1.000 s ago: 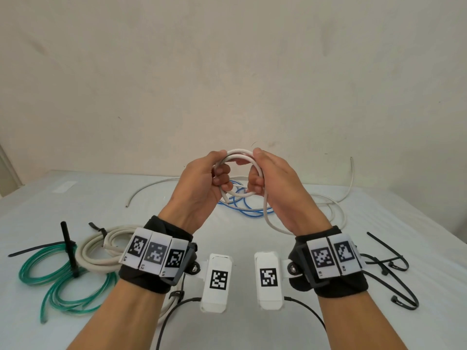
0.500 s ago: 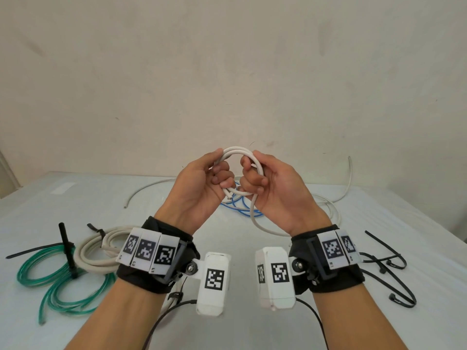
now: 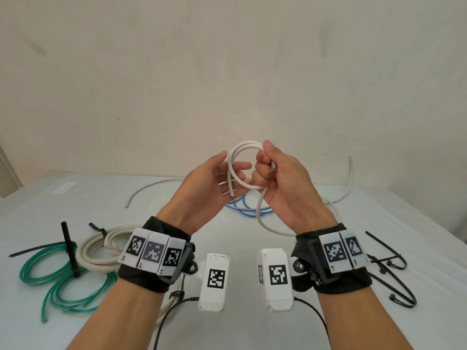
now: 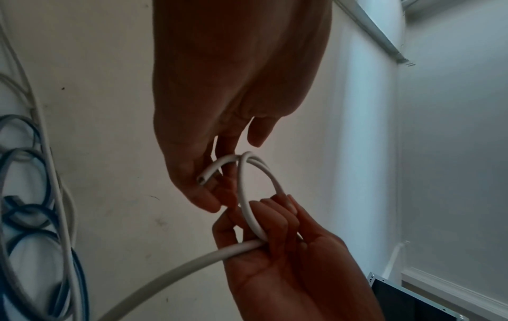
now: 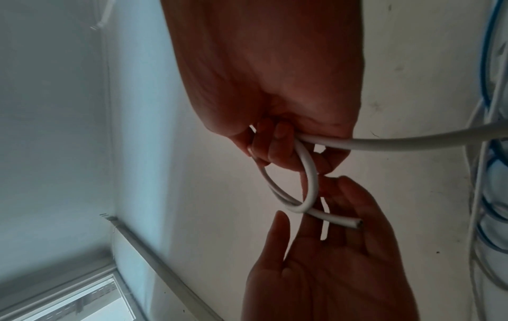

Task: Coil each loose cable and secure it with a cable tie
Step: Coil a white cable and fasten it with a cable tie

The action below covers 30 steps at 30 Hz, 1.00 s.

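A small coil of two loops of the white cable (image 3: 238,160) is held up above the table. My right hand (image 3: 278,173) grips the coil's right side with curled fingers, which also shows in the right wrist view (image 5: 277,147). The cable's long tail (image 3: 262,218) hangs below that hand toward the table. My left hand (image 3: 209,183) is open beside the coil, fingers straight. The cut end of the cable (image 3: 231,192) lies across its fingers (image 5: 354,219). In the left wrist view the same end (image 4: 203,179) rests against the left fingers.
A loose blue cable (image 3: 242,210) lies on the table behind my hands, with more white cable (image 3: 350,178) trailing right. At the left lie a green tube coil (image 3: 50,276) bound by a black tie and a beige coil (image 3: 101,251). Loose black cable ties (image 3: 394,274) sit at the right.
My left hand let go of the coil and opened, its fingers now straight. The right hand keeps its grip, and the coil's cut end has sprung free onto the left fingers.
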Motion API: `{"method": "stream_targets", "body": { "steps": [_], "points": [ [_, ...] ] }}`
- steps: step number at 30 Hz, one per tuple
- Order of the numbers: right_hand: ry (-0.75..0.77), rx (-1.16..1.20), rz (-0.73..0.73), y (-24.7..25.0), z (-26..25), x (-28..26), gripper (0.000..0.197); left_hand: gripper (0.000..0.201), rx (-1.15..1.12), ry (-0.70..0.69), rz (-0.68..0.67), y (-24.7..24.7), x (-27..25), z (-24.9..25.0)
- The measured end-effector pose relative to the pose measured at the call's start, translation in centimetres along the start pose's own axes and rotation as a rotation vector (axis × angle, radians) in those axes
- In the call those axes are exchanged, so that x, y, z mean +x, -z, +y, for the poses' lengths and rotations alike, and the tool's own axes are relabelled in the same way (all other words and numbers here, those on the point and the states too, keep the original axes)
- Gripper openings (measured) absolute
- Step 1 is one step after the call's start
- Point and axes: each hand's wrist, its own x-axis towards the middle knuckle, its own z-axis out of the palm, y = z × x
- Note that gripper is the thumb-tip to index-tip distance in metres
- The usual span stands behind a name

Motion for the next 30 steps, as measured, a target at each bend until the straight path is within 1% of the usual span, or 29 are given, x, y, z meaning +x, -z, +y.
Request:
{"method": "stream_targets", "body": {
  "steps": [2, 4, 5, 7, 8, 9, 11, 12, 14, 15, 17, 18, 20, 23, 26, 30],
  "points": [
    [0.02, 0.058, 0.026, 0.2, 0.0, 0.2, 0.04, 0.053, 0.106, 0.039, 0.069, 0.3, 0.1, -0.1],
    [0.055, 0.116, 0.044, 0.2, -0.1, 0.3, 0.04, 0.056, 0.235, 0.127, 0.134, 0.3, 0.1, -0.3],
    [0.074, 0.143, 0.046, 0.2, -0.1, 0.4, 0.04, 0.058, 0.308, 0.198, 0.127, 0.2, 0.0, -0.4],
    [0.102, 0.182, 0.046, 0.1, 0.0, 0.4, 0.04, 0.065, 0.425, 0.337, 0.051, -0.4, -0.6, -0.6],
    [0.111, 0.196, 0.049, 0.0, 0.0, 0.4, 0.04, 0.068, 0.42, 0.39, 0.018, -0.7, -0.8, -0.8],
    [0.12, 0.208, 0.052, -0.1, 0.0, 0.4, 0.041, 0.068, 0.364, 0.429, -0.007, -0.8, -0.7, -1.1],
    [0.13, 0.223, 0.05, -0.3, 0.0, 0.3, 0.042, 0.063, 0.146, 0.458, -0.033, -0.7, -0.2, -1.7],
    [0.127, 0.223, 0.05, -0.4, -0.1, 0.2, 0.042, 0.057, -0.001, 0.443, -0.017, -0.7, -0.1, -1.8],
    [0.104, 0.217, 0.053, -0.4, -0.2, 0.2, 0.042, 0.044, -0.253, 0.351, 0.063, -0.4, 0.2, -2.0],
    [0.086, 0.217, 0.053, -0.4, -0.2, 0.2, 0.042, 0.033, -0.32, 0.288, 0.11, -0.2, 0.4, -2.0],
    [0.043, 0.214, 0.061, -0.2, -0.3, 0.2, 0.041, 0.013, -0.365, 0.182, 0.173, 0.2, 0.5, -1.5],
    [0.02, 0.199, 0.074, -0.1, -0.3, 0.2, 0.04, 0.011, -0.361, 0.158, 0.185, 0.4, 0.5, -1.3],
    [-0.027, 0.121, 0.114, 0.2, -0.4, 0.3, 0.04, 0.01, -0.324, 0.148, 0.183, 0.7, 0.5, -0.9],
    [-0.101, -0.136, 0.159, 0.9, -0.5, 0.2, 0.039, 0.012, -0.172, 0.125, 0.163, 0.7, 0.3, -0.8],
    [-0.171, -0.356, 0.145, 1.6, -0.4, 0.0, 0.038, 0.013, -0.005, 0.077, 0.14, 0.4, 0.0, -0.6],
    [-0.193, -0.473, 0.099, 1.9, 0.1, 0.1, 0.037, 0.026, 0.252, 0.012, 0.133, 0.0, -0.4, -0.4]
  ]
}}
